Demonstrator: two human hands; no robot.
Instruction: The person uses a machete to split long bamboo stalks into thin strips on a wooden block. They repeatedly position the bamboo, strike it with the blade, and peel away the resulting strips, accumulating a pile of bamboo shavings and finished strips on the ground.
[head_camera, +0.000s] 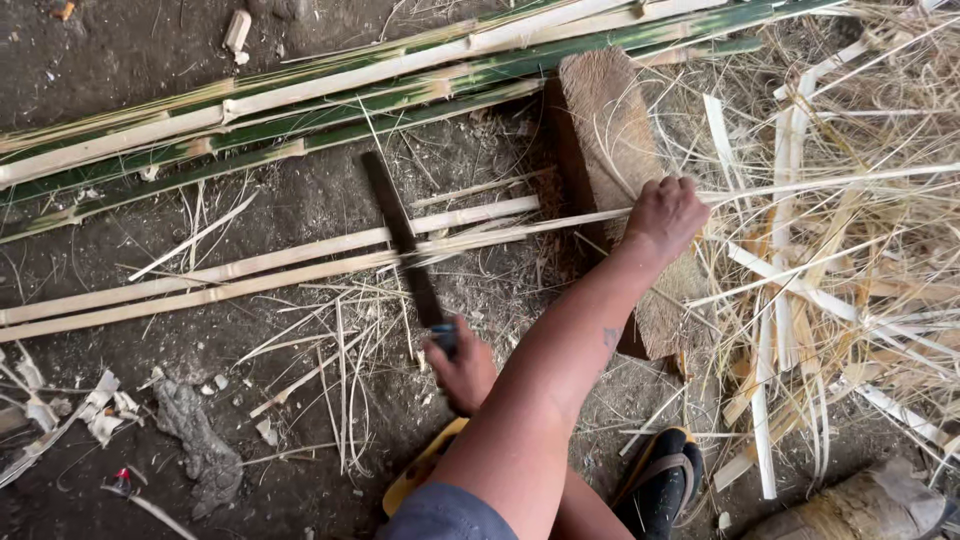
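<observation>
Dark, near-black blade on the long knife (402, 237), with a bluish band at the handle under the right hand (462, 372). Pale cream-yellow on the split bamboo strips (260, 268) crossing beneath. Deep green skin streaked with cream cut faces on the bamboo poles (330, 105) toward eleven o'clock. Tan, finely stippled face on the wooden block (612, 140) at one o'clock, dark brown along its edge. Straw-yellow and off-white on the shavings heap (840, 240) at three o'clock. Grey-brown on the dirt ground (120, 50). Yellow on the sandal (420, 470) at six o'clock; black, possibly with an orange rim, on the other sandal (662, 480).
</observation>
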